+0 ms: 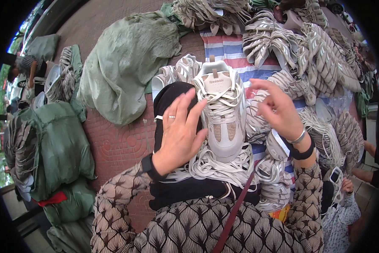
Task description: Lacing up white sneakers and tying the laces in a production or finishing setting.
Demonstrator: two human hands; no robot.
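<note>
A beige and white sneaker (226,145) rests on my lap with its toe toward me, its white laces (224,100) crossed over the tongue. My left hand (179,130) lies open along the sneaker's left side, fingers stretched out over my black-clad knee and fingertips close to the laces. To the right of the shoe, my right hand (276,107) hovers in the air, its fingers bent but apart, with nothing seen in them. Beneath the toe, a heap of loose white shoelaces (221,168) covers my lap.
Piles of similar shoe uppers (274,38) lie at the back and right on a striped sheet (227,44). A large green sack (130,63) stands on the red paving at the far left, more green sacks (63,147) nearer. Other people sit at both edges.
</note>
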